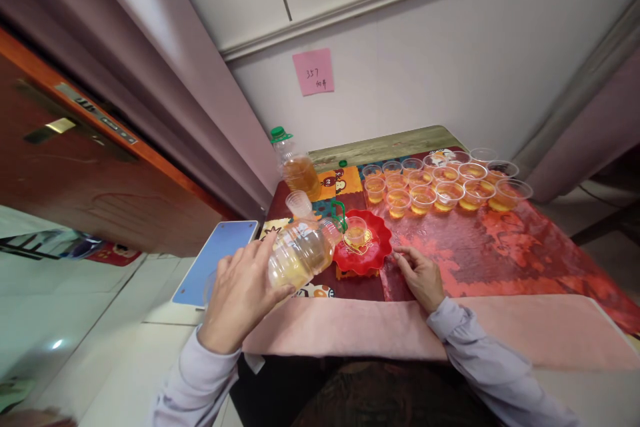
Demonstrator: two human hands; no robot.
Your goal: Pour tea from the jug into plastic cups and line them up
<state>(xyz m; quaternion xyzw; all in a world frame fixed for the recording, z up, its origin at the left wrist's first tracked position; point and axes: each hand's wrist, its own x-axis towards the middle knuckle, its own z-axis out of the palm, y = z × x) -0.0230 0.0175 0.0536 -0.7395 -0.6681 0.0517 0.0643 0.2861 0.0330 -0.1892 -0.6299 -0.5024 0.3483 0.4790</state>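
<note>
My left hand is wrapped round a clear plastic bottle of yellowish liquid. The bottle is tipped to the right, and a green carrying ring hangs at its neck. Its mouth is at a small clear plastic cup, which holds some of the liquid and stands on a red plate with a wavy rim. At the plate's right edge, the thumb and forefinger of my right hand are pinched on the rim. Just behind the tilted bottle stands a stack of clear cups.
Several filled clear cups stand in rows at the table's back right. A larger bottle with a green cap stands at the back left, near a loose green cap. A pink cloth covers the front edge; a blue-topped stool is left.
</note>
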